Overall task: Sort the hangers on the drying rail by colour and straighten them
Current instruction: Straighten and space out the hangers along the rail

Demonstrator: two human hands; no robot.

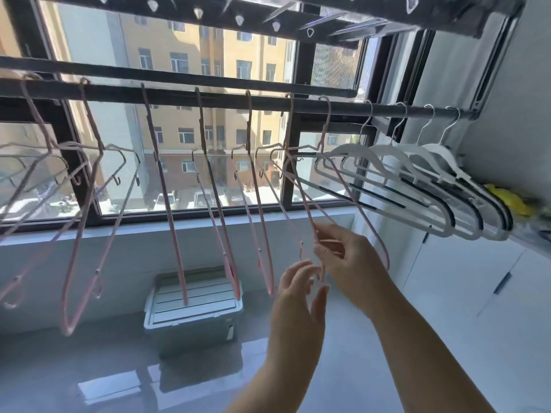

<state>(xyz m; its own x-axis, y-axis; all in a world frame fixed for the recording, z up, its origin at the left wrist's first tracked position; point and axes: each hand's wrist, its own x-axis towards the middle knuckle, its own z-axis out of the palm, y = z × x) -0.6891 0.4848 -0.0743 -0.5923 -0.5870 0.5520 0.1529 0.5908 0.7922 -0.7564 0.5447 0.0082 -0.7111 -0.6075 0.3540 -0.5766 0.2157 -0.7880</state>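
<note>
Although the colours already look sorted along the drying rail [348, 107], with pink hangers [176, 234] from its left end and white hangers [417, 201] bunched at its right end, I judge the straightening unfinished: the pinks hang twisted and unevenly spaced. My right hand [343, 251] has its fingers [323, 250] pinched on the lower wire of one pink hanger [308, 214] below the rail, beside the white group. My left hand [298, 293] sits just under it, fingers apart, gripping nothing.

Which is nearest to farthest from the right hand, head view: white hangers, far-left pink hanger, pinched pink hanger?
1. Pinched pink hanger, in the right hand fingers.
2. White hangers, toward the right end of the rail.
3. Far-left pink hanger, at the rail's left end.
</note>
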